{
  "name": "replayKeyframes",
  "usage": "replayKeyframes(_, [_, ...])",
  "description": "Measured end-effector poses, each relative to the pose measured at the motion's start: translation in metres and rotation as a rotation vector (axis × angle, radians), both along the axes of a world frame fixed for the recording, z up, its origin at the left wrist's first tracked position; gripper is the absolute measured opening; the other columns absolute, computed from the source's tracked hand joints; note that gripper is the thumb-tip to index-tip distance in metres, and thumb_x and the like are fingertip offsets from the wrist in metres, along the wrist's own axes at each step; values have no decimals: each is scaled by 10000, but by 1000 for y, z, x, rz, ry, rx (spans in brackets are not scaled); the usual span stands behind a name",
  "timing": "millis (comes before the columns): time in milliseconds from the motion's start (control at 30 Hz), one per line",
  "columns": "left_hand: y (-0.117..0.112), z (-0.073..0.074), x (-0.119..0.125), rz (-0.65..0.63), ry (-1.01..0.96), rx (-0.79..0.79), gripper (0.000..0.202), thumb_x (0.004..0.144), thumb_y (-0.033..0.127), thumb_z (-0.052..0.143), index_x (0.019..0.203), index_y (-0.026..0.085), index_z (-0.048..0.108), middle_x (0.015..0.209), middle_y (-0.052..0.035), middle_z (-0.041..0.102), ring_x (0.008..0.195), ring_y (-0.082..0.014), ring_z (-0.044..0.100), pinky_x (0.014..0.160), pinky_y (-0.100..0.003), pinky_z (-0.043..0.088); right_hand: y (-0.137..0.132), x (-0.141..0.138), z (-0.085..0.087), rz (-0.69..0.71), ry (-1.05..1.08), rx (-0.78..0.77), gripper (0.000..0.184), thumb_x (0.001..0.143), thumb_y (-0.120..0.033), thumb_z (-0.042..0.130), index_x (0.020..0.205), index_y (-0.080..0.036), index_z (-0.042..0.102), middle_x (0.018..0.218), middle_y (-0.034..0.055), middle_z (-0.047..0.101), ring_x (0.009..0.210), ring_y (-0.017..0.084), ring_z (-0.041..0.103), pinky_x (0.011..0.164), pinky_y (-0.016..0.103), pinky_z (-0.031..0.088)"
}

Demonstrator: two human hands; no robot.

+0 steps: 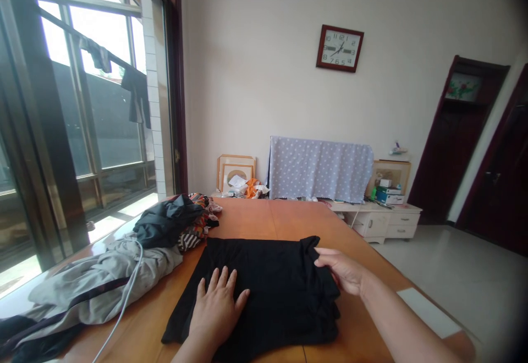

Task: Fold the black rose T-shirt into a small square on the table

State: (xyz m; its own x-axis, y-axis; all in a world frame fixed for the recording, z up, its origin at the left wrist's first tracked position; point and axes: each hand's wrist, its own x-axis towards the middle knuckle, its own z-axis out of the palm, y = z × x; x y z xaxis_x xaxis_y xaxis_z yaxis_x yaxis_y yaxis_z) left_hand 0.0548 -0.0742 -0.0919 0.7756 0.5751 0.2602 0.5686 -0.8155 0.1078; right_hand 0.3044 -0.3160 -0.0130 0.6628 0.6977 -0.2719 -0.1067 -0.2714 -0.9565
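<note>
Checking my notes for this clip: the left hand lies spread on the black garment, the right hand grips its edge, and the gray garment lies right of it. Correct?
Not quite: the head view shows the gray garment left of the black garment. The left hand and right hand are as you describe.

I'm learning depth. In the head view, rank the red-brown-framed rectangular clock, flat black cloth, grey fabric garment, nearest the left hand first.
1. Black cloth, under the left hand.
2. Grey garment, left of the cloth.
3. Clock, high on the far wall.
</note>
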Motion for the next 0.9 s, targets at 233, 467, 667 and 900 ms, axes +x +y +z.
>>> replayKeyframes(233, [-2, 6, -3, -1, 3, -47, 742, 921, 668, 269, 1481, 224, 470, 1584, -112, 356, 1493, -364, 219, 1176, -641, 115, 70, -67, -17, 214, 0, -54, 885, 679, -187, 585, 1525, -164, 325, 604, -55, 612, 377, 79, 474, 383, 183, 285])
replayKeyframes(467, [-1, 0, -3, -10, -34, -43, 727, 925, 656, 265, 1472, 230, 482, 1574, -115, 379, 1489, -360, 232, 1182, -627, 114, 90, -79, -40, 147, 56, -100, 912, 693, -177, 565, 1542, -78, 247, 570, -33, 612, 406, 107, 540, 372, 176, 297])
replayKeyframes(667, [-1, 0, -3, -16, -42, -38, 730, 927, 654, 266, 1470, 217, 484, 1573, -127, 378, 1485, -367, 239, 1174, -642, 112, 91, -73, -30, 89, 80, -11, 810, 766, -217, 568, 1523, -124, 292, 560, -60, 573, 409, 96, 529, 398, 177, 327])
replayKeyframes(900, [0, -1, -3, -5, -35, -43, 726, 923, 652, 266, 1471, 230, 484, 1570, -117, 386, 1487, -362, 236, 1182, -629, 100, 87, -92, -33, 237, 167, -16, 803, 906, -340, 563, 1535, -66, 145, 806, 88, 717, 668, 174, 710, 580, 255, 525])
